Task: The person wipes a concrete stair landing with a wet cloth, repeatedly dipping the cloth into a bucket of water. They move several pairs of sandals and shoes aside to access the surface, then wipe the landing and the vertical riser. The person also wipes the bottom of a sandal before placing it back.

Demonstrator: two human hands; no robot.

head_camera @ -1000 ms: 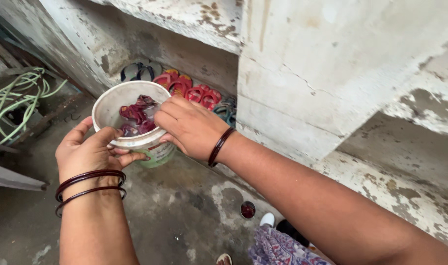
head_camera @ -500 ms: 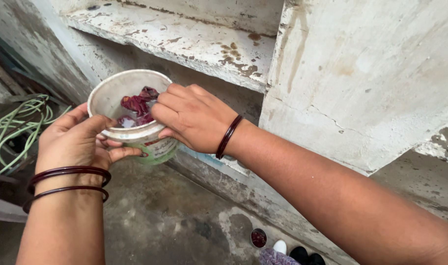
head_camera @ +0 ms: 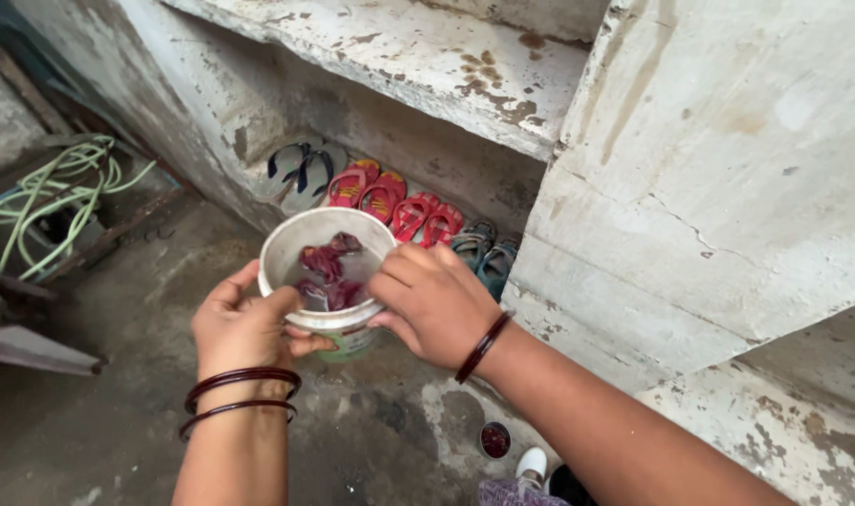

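Left hand, right hand | bucket seemingly lowered | sandals now visible

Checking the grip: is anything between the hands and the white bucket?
Nothing visible. The left hand and right hand both grip the white bucket directly at its rim, fingers curled over the edge.

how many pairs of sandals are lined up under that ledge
4 pairs along the wall under the ledge: grey pair farthest left, red pair, second red pair, teal pair beside the pillar. More may be hidden.
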